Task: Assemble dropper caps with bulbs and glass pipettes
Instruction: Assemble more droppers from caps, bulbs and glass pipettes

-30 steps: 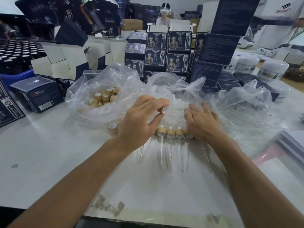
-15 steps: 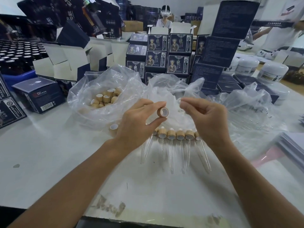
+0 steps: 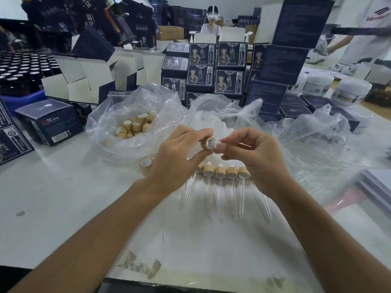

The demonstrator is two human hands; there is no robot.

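The right hand has closed in, pinching a white bulb against the cap the left hand grips; several finished droppers lie below, a bag of caps left.

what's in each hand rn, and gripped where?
Left hand pinches a bamboo cap by its outer side wall, thumb and fingers. Right hand pinches a small white bulb at the cap's opening; which part it grips is hidden.
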